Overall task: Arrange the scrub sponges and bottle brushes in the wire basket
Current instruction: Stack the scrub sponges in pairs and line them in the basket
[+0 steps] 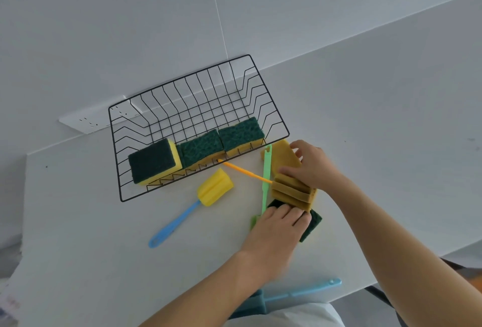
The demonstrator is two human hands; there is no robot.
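Our right hand lay with its fingers curled over a stack of yellow sponges standing on edge, gripping the stack from above, while one more yellow sponge leaned flat just beyond the fingertips. Our left hand rested palm down, fingers together and pressed flat, on a green-topped scrub sponge that lay on the white table touching the near side of that stack. Just left of both hands a green brush handle ran away from us, crossed by a thin orange handle whose far end reached the wire basket. Farther left of our hands lay a bottle brush with a yellow foam head and a light blue handle, apart from the basket's front edge. Beyond and left of the hands, the black basket held three scrub sponges in a row along its near side, green faces up: the left sponge, the middle sponge and the right sponge, each touching the next. Nearer to us than the hands, between our forearms, a blue bottle brush lay at the table's edge. Behind the basket, a white wall socket sat on the wall.
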